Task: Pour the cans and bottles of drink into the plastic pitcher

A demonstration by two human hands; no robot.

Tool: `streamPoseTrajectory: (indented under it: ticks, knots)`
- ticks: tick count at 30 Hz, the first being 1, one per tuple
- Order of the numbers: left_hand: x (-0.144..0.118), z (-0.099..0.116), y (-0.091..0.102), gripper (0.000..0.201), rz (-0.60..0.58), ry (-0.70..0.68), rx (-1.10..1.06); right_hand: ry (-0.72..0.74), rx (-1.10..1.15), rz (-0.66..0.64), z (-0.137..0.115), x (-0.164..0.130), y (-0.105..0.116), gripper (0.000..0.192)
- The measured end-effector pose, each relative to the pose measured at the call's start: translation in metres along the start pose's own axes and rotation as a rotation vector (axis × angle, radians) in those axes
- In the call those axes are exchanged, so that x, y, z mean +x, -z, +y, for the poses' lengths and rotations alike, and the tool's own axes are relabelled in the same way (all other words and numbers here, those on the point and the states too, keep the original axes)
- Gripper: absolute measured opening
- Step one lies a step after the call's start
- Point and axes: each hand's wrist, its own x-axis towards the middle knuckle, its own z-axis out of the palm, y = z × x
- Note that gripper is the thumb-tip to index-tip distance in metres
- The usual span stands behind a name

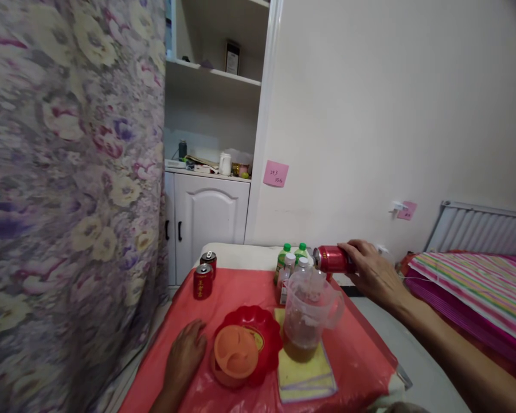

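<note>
My right hand (370, 269) grips a red drink can (332, 259), tipped on its side with its mouth over a clear plastic pitcher (309, 312). The pitcher holds some yellowish-brown liquid at the bottom and stands on a yellow cloth (303, 373). My left hand (184, 355) lies flat on the red table cover (241, 287), next to a red bowl (266, 330) with an orange lid (235, 351) in it. Two more red cans (203, 281) stand at the far left of the table.
Several small bottles (290, 267), two with green caps, stand behind the pitcher. A flowered curtain (69, 189) hangs at the left. A white cupboard (206, 218) with shelves is behind the table. A striped bed cover (473, 287) and radiator (481, 226) lie at the right.
</note>
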Motion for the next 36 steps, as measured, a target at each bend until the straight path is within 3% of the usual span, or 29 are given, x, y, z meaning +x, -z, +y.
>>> streamPoseTrajectory:
  ticks: [36]
  knots:
    - [0.006, -0.003, -0.001, 0.040, 0.013, -0.027, -0.030, 0.020, -0.056, 0.032, 0.006, 0.006, 0.011, 0.046]
